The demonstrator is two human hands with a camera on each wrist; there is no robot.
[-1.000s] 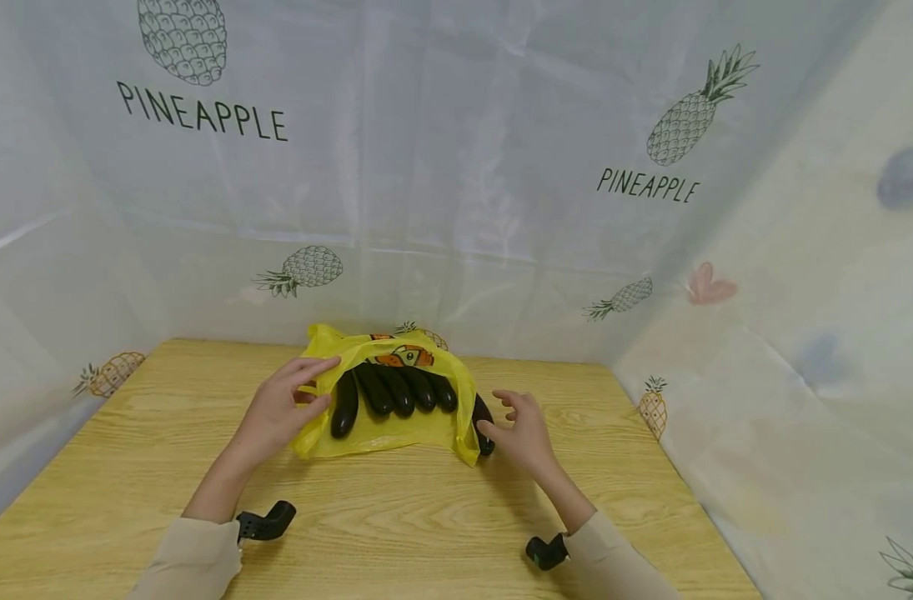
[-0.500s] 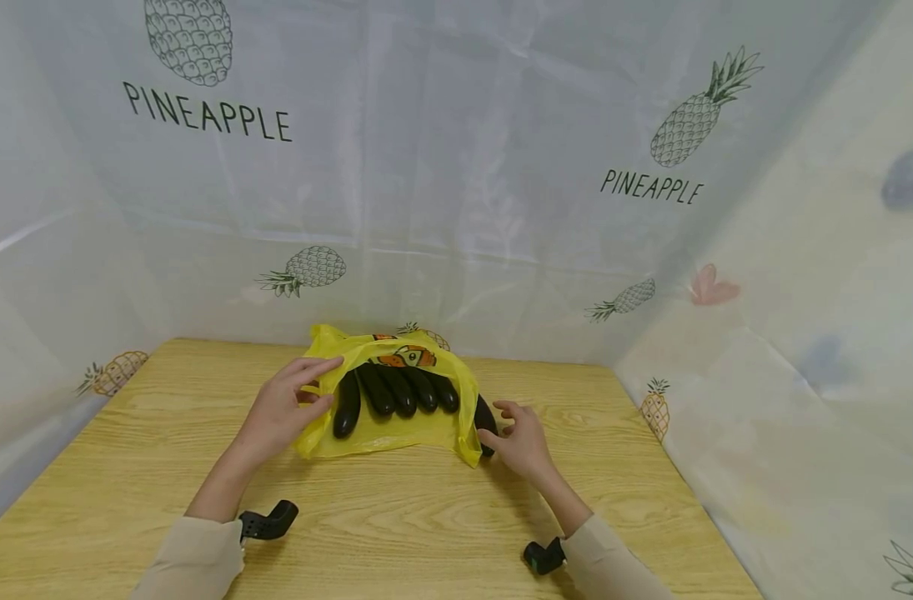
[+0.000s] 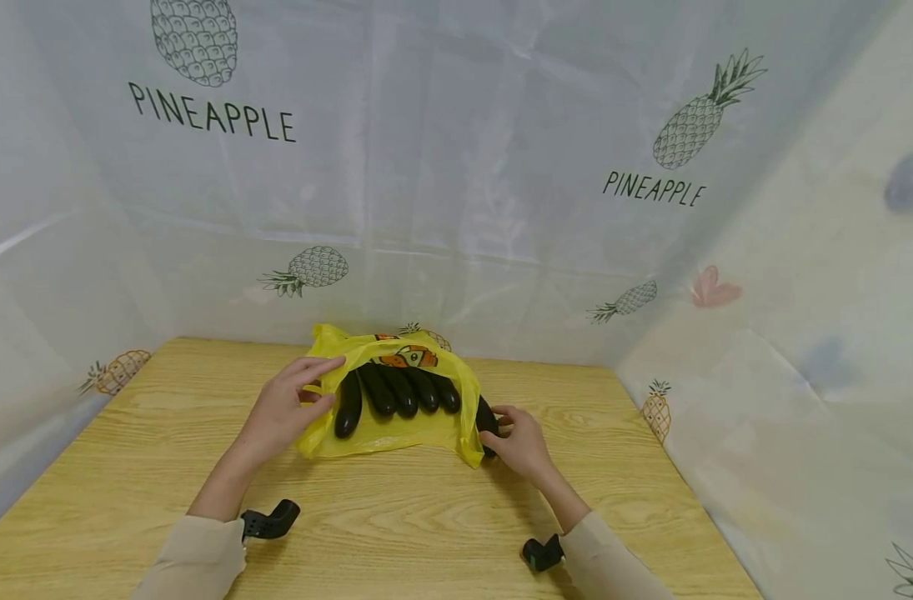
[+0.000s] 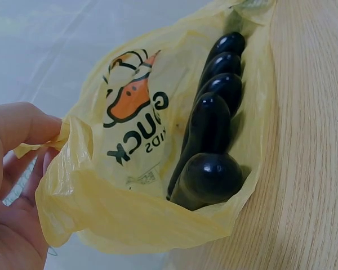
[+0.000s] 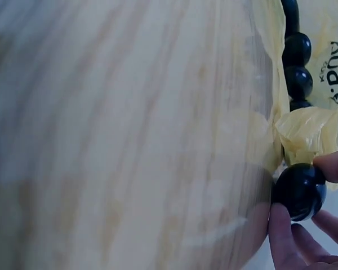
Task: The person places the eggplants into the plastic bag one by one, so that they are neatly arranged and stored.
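Observation:
A yellow plastic bag lies on the table with its mouth facing me, a printed duck inside. Several dark, glossy eggplants lie side by side in it, rounded ends toward me. My left hand pinches the bag's left edge, which shows bunched between thumb and fingers in the left wrist view. Outside the bag's right edge lies one more eggplant. My right hand grips its near end, thumb on one side and fingers on the other. The far end of that eggplant is hidden behind the bag.
The wood-grain table spreads around the bag on both sides and in front. A pale curtain printed with pineapples hangs close behind the bag and along both sides. Black camera mounts sit on both wrists.
My right hand's fingers have closed in on the outer eggplant, from beside it to gripping it. The left hand keeps its place at the bag's edge. The whole view has shifted slightly.

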